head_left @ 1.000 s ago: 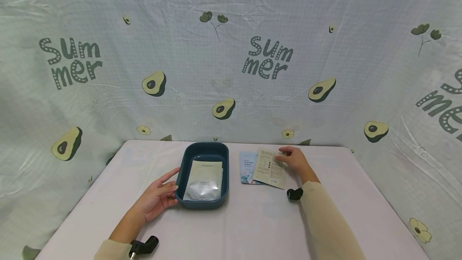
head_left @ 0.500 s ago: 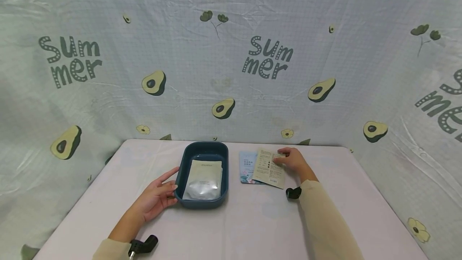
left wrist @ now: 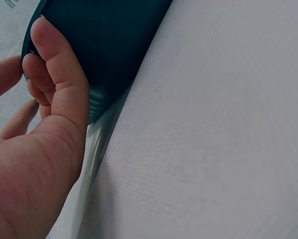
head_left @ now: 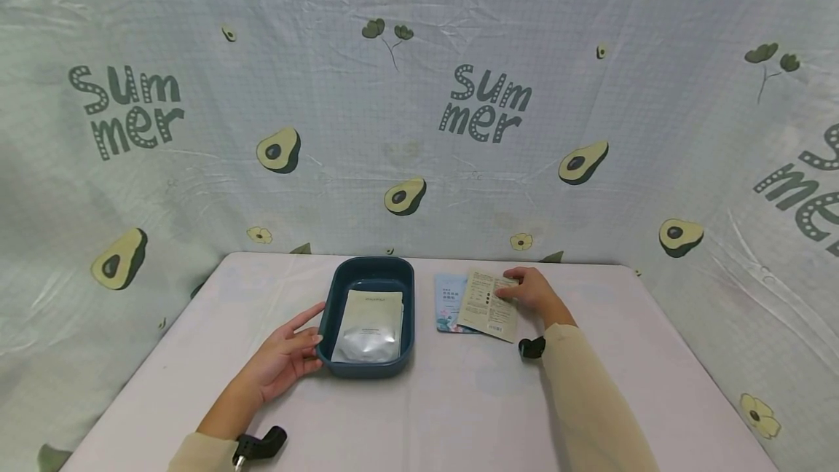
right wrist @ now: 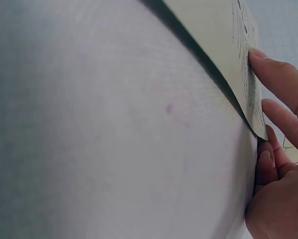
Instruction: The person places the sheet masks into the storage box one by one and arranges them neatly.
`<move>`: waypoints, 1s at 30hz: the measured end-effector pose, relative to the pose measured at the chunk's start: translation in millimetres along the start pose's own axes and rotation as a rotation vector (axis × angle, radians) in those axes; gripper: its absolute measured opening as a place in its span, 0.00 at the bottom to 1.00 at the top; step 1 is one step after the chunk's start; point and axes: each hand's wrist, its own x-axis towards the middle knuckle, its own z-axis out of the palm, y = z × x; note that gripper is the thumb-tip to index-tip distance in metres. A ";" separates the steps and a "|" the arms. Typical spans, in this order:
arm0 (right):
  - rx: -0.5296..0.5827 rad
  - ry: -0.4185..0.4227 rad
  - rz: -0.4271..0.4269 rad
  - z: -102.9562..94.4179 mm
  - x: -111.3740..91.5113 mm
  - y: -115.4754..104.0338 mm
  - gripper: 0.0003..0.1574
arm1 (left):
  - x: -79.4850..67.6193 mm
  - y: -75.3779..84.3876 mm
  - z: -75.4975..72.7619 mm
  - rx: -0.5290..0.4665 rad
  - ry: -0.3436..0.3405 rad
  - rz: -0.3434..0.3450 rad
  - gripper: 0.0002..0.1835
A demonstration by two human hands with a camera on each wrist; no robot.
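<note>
Last second: hardly anything has shifted; the right hand (head_left: 536, 293) is at the cream printed sachet (head_left: 483, 312) just as it was, the left hand (head_left: 285, 360) at the dark blue tray (head_left: 368, 370). I'd read that as a brief pause, with the grasp made and the sachet not yet carried off.
Cream printed sachet: set askew on the white table (head_left: 452, 406), right of the tray, partly covering a blue floral sachet (head_left: 451, 304); its edge at the hand looks slightly raised.
Right hand: narrow, pinching that edge, thumb on the printed face, other fingers seemingly beneath.
Right arm: slants in from the near right, sleeve (head_left: 593, 399) down to the wrist.
Left hand: loosely spread, fingertips touching the tray's outer left side; I can't tell whether any reach underneath.
Left arm: angles up from the near left, palm facing the tray.
Inside the tray: a silver-and-cream sachet (head_left: 369, 323) lying flat, another edge peeping out below it.
</note>
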 end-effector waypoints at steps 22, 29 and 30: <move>-0.058 -0.042 -0.018 -5.2 -11.7 -6.9 0.45 | 0.4 -0.9 0.4 -0.031 -0.006 0.002 0.38; -0.074 -0.052 0.013 -6.4 -10.8 -8.8 0.46 | 0.4 -1.2 0.3 -0.027 -0.019 0.014 0.38; -0.071 -0.052 0.022 -6.4 -10.2 -9.1 0.46 | 0.5 -1.2 0.3 -0.026 -0.016 0.014 0.38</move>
